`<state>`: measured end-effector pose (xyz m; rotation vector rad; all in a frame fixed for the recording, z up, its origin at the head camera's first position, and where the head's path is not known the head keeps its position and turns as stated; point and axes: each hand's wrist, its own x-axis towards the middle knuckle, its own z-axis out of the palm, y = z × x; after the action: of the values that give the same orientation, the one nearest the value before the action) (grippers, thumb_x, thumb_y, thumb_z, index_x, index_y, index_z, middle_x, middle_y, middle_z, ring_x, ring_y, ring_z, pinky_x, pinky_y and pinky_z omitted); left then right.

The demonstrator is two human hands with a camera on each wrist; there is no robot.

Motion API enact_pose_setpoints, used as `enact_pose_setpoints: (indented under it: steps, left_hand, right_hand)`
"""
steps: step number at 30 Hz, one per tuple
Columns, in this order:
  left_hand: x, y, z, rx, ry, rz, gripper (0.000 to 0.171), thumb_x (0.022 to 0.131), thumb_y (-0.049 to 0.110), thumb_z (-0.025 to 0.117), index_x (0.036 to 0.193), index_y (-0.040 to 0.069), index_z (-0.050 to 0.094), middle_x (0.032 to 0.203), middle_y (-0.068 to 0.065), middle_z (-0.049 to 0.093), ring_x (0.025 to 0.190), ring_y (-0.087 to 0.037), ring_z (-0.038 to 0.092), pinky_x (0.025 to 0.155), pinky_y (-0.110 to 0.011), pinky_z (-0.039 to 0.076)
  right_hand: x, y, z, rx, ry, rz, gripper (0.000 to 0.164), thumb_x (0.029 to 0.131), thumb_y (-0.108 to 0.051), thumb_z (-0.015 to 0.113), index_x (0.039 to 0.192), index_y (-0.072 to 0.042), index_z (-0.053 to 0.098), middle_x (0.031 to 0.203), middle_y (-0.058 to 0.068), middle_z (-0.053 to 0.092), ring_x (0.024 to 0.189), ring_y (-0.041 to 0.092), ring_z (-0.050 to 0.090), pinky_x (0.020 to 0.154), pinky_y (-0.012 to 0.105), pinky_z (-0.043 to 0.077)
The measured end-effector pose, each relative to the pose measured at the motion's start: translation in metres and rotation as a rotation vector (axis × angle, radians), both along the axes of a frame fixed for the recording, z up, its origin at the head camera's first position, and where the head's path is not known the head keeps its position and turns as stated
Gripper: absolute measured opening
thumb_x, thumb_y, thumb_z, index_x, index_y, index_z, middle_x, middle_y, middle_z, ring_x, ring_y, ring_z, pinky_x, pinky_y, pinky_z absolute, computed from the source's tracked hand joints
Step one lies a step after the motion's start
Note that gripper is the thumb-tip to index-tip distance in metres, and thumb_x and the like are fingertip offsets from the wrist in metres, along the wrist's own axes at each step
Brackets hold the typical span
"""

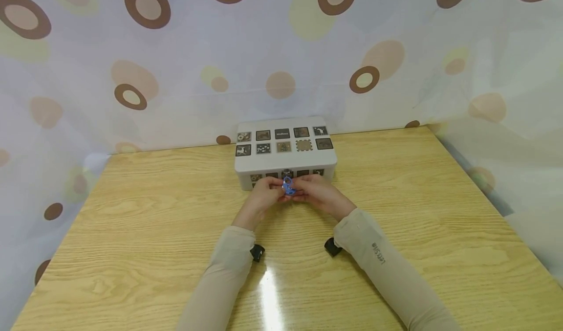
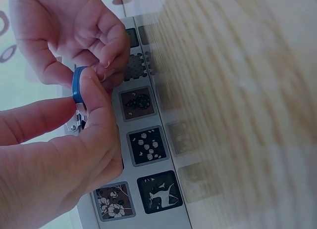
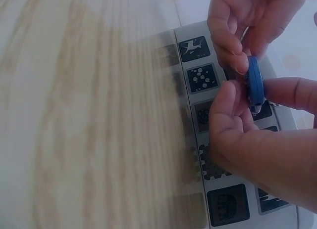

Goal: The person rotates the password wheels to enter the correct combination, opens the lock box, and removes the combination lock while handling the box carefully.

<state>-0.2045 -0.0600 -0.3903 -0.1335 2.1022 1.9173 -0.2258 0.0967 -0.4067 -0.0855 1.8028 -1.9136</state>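
Observation:
A small blue padlock (image 1: pixel 289 186) is held at the front latch (image 1: pixel 287 172) of a white box (image 1: pixel 246 165) with dark picture squares. My left hand (image 1: pixel 263 196) pinches the padlock from the left; in the left wrist view, thumb and index finger meet on its blue body (image 2: pixel 78 85). From the other side my right hand (image 1: pixel 323 194) grips it too, its thumb and finger on either face of the blue body (image 3: pixel 255 85) in the right wrist view. Fingers partly hide the padlock, and how its shackle sits at the latch cannot be made out.
The box's lid is down, and it stands at the back of a wooden table (image 1: pixel 154 233), close to a curtain (image 1: pixel 176 77) with circle prints. Another curtain part (image 1: pixel 519 165) hangs along the right edge. Dark wrist straps (image 1: pixel 333 247) show below the sleeves.

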Motion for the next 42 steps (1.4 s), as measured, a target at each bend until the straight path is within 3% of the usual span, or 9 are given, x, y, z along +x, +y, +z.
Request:
enact_pose_setpoints:
  steps: [17, 28, 42]
  left_hand:
    - [-0.0003, -0.0004, 0.0007, -0.014, -0.013, -0.001, 0.025, 0.093, -0.011, 0.047, 0.118, -0.017, 0.050, 0.089, -0.013, 0.055, 0.070, -0.014, 0.058, 0.071, -0.022, 0.055]
    - [-0.0011, -0.0010, 0.0005, -0.006, -0.017, 0.001, 0.025, 0.094, -0.011, 0.047, 0.118, -0.017, 0.050, 0.091, -0.014, 0.056, 0.072, -0.015, 0.060, 0.074, -0.024, 0.056]
    - [-0.0009, -0.0010, 0.0003, -0.045, -0.002, -0.008, 0.024, 0.094, -0.010, 0.047, 0.118, -0.016, 0.052, 0.090, -0.014, 0.057, 0.073, -0.014, 0.059, 0.072, -0.023, 0.055]
  right_hand:
    - [-0.0016, -0.0036, -0.0037, 0.027, 0.043, 0.010, 0.034, 0.099, -0.005, 0.042, 0.117, 0.023, 0.050, 0.090, 0.007, 0.060, 0.075, 0.009, 0.061, 0.071, 0.021, 0.053]
    - [-0.0025, -0.0006, -0.0043, 0.039, 0.060, 0.000, 0.035, 0.098, -0.007, 0.046, 0.119, 0.021, 0.050, 0.096, 0.010, 0.061, 0.080, 0.010, 0.062, 0.083, 0.030, 0.054]
    - [-0.0029, -0.0017, -0.0049, 0.078, 0.069, 0.044, 0.036, 0.099, -0.006, 0.041, 0.122, 0.021, 0.047, 0.100, 0.013, 0.058, 0.079, 0.011, 0.060, 0.077, 0.024, 0.054]
